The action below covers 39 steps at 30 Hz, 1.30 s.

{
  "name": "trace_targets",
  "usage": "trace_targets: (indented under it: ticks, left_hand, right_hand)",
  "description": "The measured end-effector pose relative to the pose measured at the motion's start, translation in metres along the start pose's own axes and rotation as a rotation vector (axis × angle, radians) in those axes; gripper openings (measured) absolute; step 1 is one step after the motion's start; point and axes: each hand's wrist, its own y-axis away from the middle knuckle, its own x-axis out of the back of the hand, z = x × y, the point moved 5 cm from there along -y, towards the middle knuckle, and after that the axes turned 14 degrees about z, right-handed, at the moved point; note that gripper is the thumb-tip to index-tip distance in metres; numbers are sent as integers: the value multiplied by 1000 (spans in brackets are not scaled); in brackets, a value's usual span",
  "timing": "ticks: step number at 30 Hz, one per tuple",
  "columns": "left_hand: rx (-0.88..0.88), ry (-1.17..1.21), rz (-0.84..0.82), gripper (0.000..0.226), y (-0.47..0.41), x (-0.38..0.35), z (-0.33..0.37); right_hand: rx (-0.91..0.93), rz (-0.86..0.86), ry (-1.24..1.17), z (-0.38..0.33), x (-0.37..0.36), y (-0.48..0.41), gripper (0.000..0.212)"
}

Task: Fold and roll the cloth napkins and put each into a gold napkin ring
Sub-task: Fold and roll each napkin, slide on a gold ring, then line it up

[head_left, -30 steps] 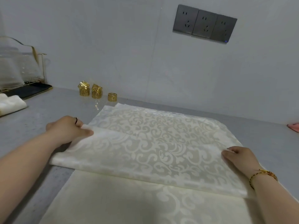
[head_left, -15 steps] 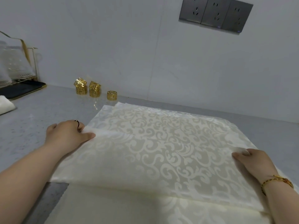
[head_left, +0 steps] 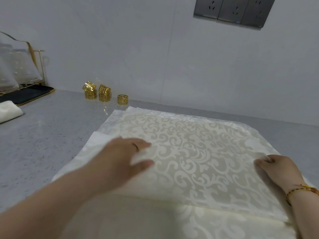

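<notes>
Cream napkin [head_left: 198, 152] with a scroll pattern lies spread on the grey counter [head_left: 38, 144], taking up most of the near centre and right. Its near part is doubled over, so a patterned upper layer lies on a plainer lower layer that runs off the bottom edge. Pale wall [head_left: 138, 49] behind; its dark socket panel [head_left: 233, 11] is at top right. Left hand [head_left: 120, 157], motion-blurred, lies on the upper layer near its left side, fingers stretched out and thumb spread apart, gripping nothing that can be made out. Right hand [head_left: 279, 168] is at the layer's right edge, fingers curled in and pinching the cloth there. Clear glassware [head_left: 22, 69] stands far left above a black mat [head_left: 29, 95], with a folded white cloth [head_left: 8, 112] just in front of the mat. Five gold napkin rings [head_left: 104, 94] sit by the wall beyond the napkin's far left corner, apart from it: two stacks of two, upper rings tilted, and a single to their right. Beaded bracelet [head_left: 303, 191] on the right wrist, thin band [head_left: 136, 147] on a left finger.
</notes>
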Motion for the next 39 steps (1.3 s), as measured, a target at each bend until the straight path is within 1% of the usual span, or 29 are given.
trace_targets:
  ticks: [1, 2, 4, 6, 7, 9, 10, 13, 15, 16, 18, 19, 21, 22, 23, 25, 27, 30, 31, 32, 33, 35, 36, 37, 38, 39]
  left_hand:
    - [-76, -16, -101, 114, 9, -11, 18]
    - [-135, -46, -194, 122, 19, -21, 32]
    - [-192, -84, -343, 114, 32, -42, 47]
    - [-200, -83, -415, 107, 38, -51, 54]
    - [-204, -83, -411, 106, 37, -52, 53]
    - [-213, -90, -384, 103, 35, -51, 50]
    - [-213, -96, -374, 102, 35, -50, 49]
    - [-203, -107, -365, 100, 35, -54, 47]
    - [-207, -119, -352, 96, 34, -58, 46]
    - [-204, -127, -345, 90, 34, -59, 45]
    - [-185, -143, -332, 76, 34, -60, 43]
    - [-179, -147, -324, 80, 34, -60, 43]
    - [-199, -162, -321, 105, 34, -61, 43]
    - [-195, -173, -325, 113, 34, -62, 43]
    - [-187, -175, -320, 118, 34, -63, 41]
    - [-159, -173, -312, 117, 34, -63, 39]
    - [-141, -178, -323, 125, 34, -61, 40]
    - [-139, -184, -358, 136, 34, -60, 37]
    - [-145, -168, -372, 136, 34, -57, 37]
    - [-154, -158, -381, 132, 35, -55, 37]
    - [-167, -155, -381, 121, 36, -53, 37]
    - [-182, -152, -363, 88, 38, -44, 37]
    - [-196, -169, -335, 82, 39, -39, 34]
    - [-235, -198, -266, 85, 38, -35, 31]
    - [-303, -236, -173, 88, 38, -30, 29]
    - [-330, -275, -99, 83, 37, -22, 29]
  right_hand:
    - [-3, -1, -3, 1, 0, 0, 38]
    - [-10, -4, -10, 2, 0, 0, 37]
    - [-18, -27, 1, 2, -1, 1, 29]
    - [-22, -46, 34, -1, -1, 4, 18]
    - [-30, -48, 50, -1, -1, 6, 21]
    - [-45, -31, 64, 0, -1, 8, 47]
    - [-26, 5, 66, -2, 1, 9, 53]
    - [136, 151, 88, -18, 13, 15, 54]
    - [315, 192, -14, -43, 18, 29, 49]
    - [422, 162, -73, -59, 16, 42, 45]
    - [657, 7, -132, -91, 11, 79, 44]
    - [762, -93, -145, -103, 7, 101, 53]
    - [908, -298, -163, -115, 1, 139, 83]
    - [935, -374, -129, -111, -5, 153, 93]
    - [969, -401, -90, -106, -7, 163, 96]
    - [1089, -286, -42, -93, -8, 170, 88]
    - [1075, -252, 50, -75, -6, 163, 71]
    - [1077, -116, 85, -55, 3, 148, 54]
    - [1074, -94, 109, -52, 8, 144, 47]
    - [1063, -77, 135, -48, 8, 139, 39]
    - [1067, -60, 176, -48, 10, 136, 37]
    - [1043, -76, 254, -43, 6, 130, 37]
    - [1034, -50, 268, -41, 7, 126, 40]
    - [1056, 4, 249, -40, 7, 123, 42]
    - [1053, 13, 234, -42, 9, 124, 44]
    - [1045, -11, 225, -44, 13, 124, 46]
